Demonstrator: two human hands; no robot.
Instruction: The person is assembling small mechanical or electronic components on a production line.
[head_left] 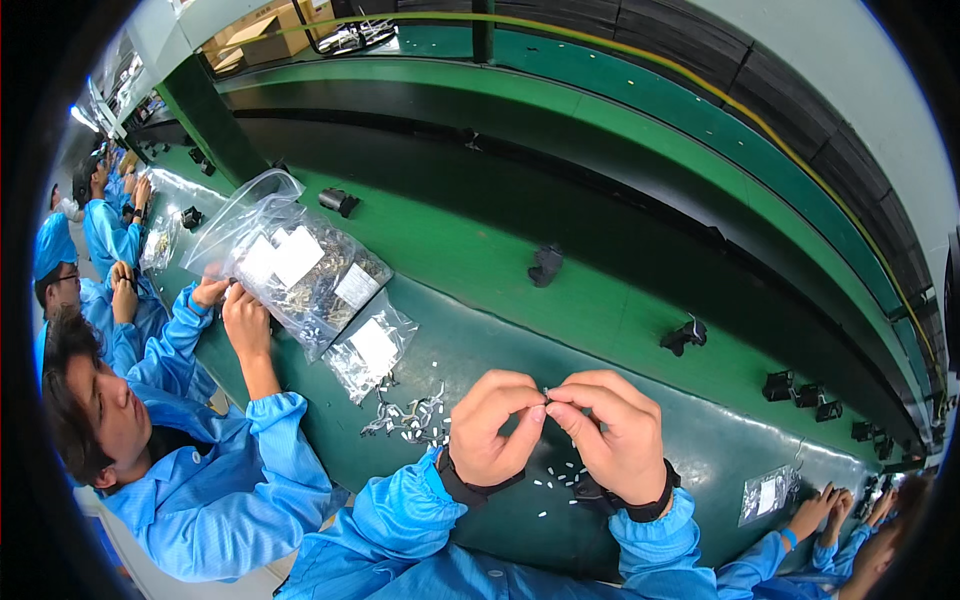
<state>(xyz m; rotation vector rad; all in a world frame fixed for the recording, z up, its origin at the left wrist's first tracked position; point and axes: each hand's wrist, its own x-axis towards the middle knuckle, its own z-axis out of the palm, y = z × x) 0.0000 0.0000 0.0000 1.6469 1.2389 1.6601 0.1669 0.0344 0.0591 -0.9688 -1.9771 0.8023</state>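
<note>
My left hand (497, 425) and my right hand (612, 432) meet fingertip to fingertip above the green table (470, 345). Both are closed in a pinch around a tiny dark part (547, 399), mostly covered by the fingers and too small to name. Below them, several small white pieces (543, 484) lie scattered on the table. A black object (590, 490) is partly hidden under my right wrist. Just left of my left hand spreads a loose pile of short dark wires with white ends (408, 416).
A large clear bag of small metal parts (318, 275) and a smaller clear bag (372, 345) lie to the left, beside a co-worker's hands (247, 322). Black parts (545, 265) are spaced along the green strip beyond the table. Another bag (768, 494) and other workers' hands (815, 512) are at right.
</note>
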